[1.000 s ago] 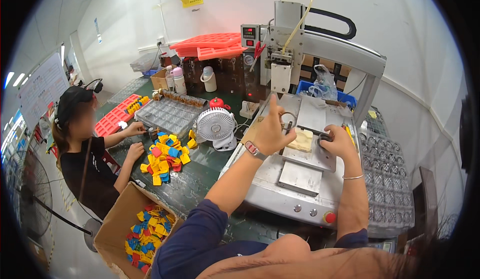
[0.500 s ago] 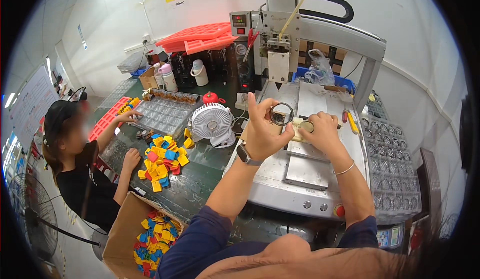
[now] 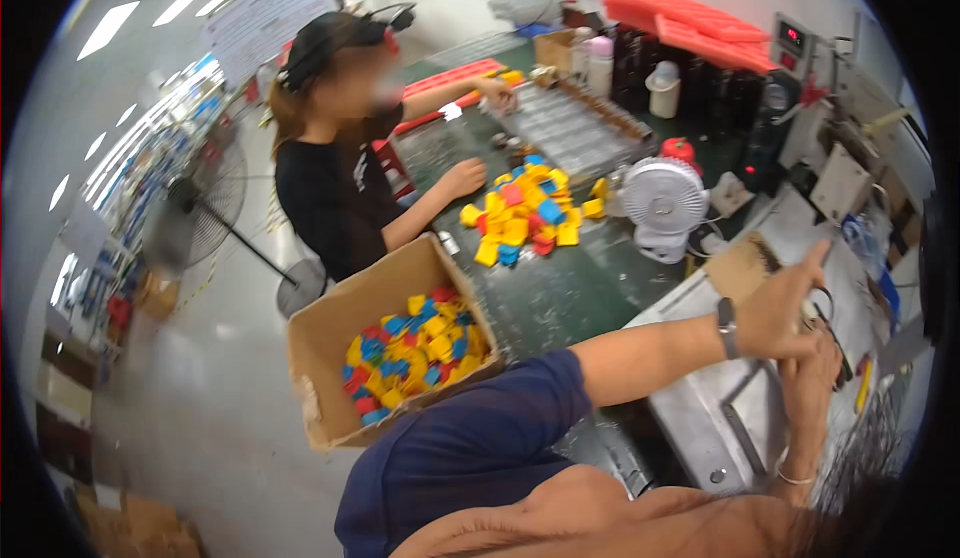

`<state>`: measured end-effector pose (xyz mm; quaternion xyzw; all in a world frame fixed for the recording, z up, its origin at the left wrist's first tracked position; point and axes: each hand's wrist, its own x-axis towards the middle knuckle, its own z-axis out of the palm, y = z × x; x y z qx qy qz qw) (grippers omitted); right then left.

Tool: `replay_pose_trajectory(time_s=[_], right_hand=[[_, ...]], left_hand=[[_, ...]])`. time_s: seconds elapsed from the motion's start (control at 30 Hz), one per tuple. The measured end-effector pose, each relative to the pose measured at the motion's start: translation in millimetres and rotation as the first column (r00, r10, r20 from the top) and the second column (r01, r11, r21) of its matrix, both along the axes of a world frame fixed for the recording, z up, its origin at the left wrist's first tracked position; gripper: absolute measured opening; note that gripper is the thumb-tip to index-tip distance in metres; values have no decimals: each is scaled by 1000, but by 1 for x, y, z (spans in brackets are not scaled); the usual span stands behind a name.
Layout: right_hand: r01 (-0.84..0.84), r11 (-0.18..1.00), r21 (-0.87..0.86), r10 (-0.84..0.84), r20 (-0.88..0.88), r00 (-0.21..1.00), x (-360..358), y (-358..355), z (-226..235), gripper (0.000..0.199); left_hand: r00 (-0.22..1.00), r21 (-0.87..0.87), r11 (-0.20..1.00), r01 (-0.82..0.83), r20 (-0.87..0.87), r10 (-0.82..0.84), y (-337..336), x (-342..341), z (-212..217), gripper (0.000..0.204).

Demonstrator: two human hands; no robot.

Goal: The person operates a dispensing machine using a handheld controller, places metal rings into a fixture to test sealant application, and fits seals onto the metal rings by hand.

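Observation:
My left hand (image 3: 783, 306), with a dark watch on its wrist, is over the metal machine bed at the right. Its thumb and fingers close on a round black-rimmed ring (image 3: 823, 305), mostly seen edge-on. Just below and touching or nearly touching it is my right hand (image 3: 812, 373), a thin bangle on its wrist. The right fingers are curled and partly hidden behind the left hand; what they hold does not show clearly. A brown board (image 3: 740, 270) lies on the machine bed (image 3: 690, 398) beside my left wrist.
A cardboard box (image 3: 320, 378) of coloured plastic pieces stands at my left. More pieces form a pile (image 3: 525, 213) on the green table (image 3: 590, 298), near a white fan (image 3: 662, 203). A co-worker (image 3: 335, 173) reaches toward clear trays (image 3: 575, 128). A yellow-handled tool (image 3: 863, 388) lies right.
The view has swung left, so the machine and my hands now appear farther right. My hands have come closer together, the left now overlapping the right. The ring stays in my left hand.

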<state>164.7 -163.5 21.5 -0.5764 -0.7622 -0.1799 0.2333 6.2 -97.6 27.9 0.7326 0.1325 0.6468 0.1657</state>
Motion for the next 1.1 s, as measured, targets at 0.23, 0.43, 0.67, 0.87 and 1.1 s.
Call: replay_pose_trajectory(time_s=[0.23,0.43,0.67,0.87,1.1], right_hand=[[-196,961,-194,155,-209,966,-15,-7,16,43],[-237,967,-92,206,-260,943,-20,-14,15,37],[-210,971,-114,184,-202,962,-13,-13,10,41],[-222,960,-169,181,-226,957,-11,-16,15,49],[-193,965,-179,159,-185,970,-6,-12,9,56]], left_hand=[[929,-171,963,207,-275,-248,4,15,-16,94],[910,-136,989,66,-398,-115,-3,9,-11,91],[882,-143,983,119,-439,-170,-2,4,-7,86],[887,-136,983,126,-429,-173,2,6,-12,88],[891,-266,955,131,-390,-231,21,7,-21,90]])
